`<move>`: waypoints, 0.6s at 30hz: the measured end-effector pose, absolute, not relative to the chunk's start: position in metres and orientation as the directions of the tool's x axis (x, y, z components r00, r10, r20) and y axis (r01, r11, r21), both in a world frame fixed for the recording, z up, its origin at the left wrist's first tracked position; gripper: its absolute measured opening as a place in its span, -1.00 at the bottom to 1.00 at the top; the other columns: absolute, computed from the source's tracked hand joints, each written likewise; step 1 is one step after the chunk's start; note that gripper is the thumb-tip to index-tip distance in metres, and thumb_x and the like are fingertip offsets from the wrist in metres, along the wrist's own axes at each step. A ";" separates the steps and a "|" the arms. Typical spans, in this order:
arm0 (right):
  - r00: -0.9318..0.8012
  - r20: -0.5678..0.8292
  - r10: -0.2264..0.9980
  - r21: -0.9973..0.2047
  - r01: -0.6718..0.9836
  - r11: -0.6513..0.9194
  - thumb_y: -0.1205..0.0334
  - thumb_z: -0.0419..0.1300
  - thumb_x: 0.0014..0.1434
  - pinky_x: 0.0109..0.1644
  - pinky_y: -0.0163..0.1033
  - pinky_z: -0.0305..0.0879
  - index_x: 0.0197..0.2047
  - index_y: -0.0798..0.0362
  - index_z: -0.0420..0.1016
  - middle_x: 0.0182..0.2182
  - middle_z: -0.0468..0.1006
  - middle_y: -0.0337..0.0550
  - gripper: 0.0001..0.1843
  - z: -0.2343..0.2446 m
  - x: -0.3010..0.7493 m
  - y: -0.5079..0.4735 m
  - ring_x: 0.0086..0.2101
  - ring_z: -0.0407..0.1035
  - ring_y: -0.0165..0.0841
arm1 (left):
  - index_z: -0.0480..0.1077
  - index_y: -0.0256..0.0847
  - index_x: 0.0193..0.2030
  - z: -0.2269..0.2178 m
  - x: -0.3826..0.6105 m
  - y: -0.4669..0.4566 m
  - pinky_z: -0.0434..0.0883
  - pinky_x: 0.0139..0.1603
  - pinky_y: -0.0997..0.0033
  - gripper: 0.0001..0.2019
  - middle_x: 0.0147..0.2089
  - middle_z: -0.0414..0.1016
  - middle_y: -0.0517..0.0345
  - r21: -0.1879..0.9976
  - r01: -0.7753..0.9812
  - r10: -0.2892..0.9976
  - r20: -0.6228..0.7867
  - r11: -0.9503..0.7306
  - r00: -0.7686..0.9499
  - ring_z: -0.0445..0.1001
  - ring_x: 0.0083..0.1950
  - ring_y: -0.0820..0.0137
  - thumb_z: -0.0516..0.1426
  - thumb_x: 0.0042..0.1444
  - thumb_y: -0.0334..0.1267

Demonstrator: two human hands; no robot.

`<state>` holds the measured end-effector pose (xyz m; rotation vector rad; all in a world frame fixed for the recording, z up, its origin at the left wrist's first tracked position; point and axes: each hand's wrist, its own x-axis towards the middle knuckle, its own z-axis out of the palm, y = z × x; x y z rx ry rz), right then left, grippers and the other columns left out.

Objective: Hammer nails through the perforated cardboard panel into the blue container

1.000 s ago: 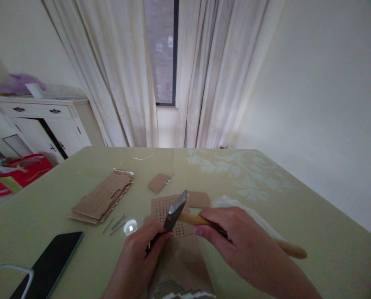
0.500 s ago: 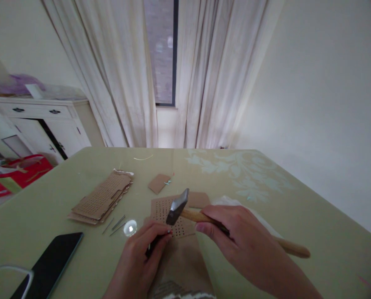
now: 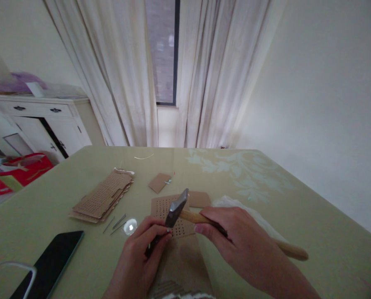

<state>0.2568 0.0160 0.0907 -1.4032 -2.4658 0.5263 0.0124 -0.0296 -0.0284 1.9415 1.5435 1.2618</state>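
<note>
My right hand (image 3: pixel 235 241) is closed around the wooden handle of a hammer (image 3: pixel 176 207). Its metal head is just above the fingertips of my left hand (image 3: pixel 145 249). Those fingers pinch what looks like a nail (image 3: pixel 168 230); only its small shiny top shows, and the rest is hidden in the fingers. Below is a brown cardboard piece (image 3: pixel 182 253) with rows of punched holes in its far part. Several loose nails (image 3: pixel 118 222) lie left of my left hand, beside a clear round disc (image 3: pixel 130 227).
Stacked perforated cardboard sheets (image 3: pixel 103 197) lie at the left on the table (image 3: pixel 223 178). A small card (image 3: pixel 159 182) is farther back. A dark phone or tablet (image 3: pixel 50 261) and a white cable (image 3: pixel 32 276) are front left. Thin whitish plastic (image 3: pixel 250 214) lies behind my right hand.
The hammer head has dropped slightly towards the nail between my left fingers. My left hand keeps its pinch in nearly the same place.
</note>
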 end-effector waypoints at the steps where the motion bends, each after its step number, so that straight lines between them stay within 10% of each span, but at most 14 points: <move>1: -0.507 0.017 0.862 -0.413 0.781 0.468 0.08 0.28 0.53 -0.13 -0.14 0.26 -0.25 -0.04 0.66 -0.30 0.73 -0.20 -0.72 0.090 0.256 0.016 -0.24 0.59 -0.19 | 0.63 -0.03 -0.19 -0.029 0.013 -0.030 0.59 -0.02 0.52 -0.83 -0.03 0.66 0.12 0.733 0.590 0.910 0.414 -0.338 0.008 0.68 -0.04 0.32 0.22 0.45 -0.20; 18: -0.518 -0.014 0.855 -0.354 0.803 0.480 0.07 0.28 0.53 -0.16 -0.15 0.19 -0.28 -0.03 0.62 -0.32 0.73 -0.18 -0.69 0.088 0.254 0.019 -0.26 0.57 -0.17 | 0.68 -0.01 -0.21 -0.033 0.009 -0.032 0.66 0.09 0.33 -0.81 0.06 0.67 0.04 0.665 0.675 0.904 0.427 -0.321 0.009 0.70 0.06 0.21 0.25 0.42 -0.12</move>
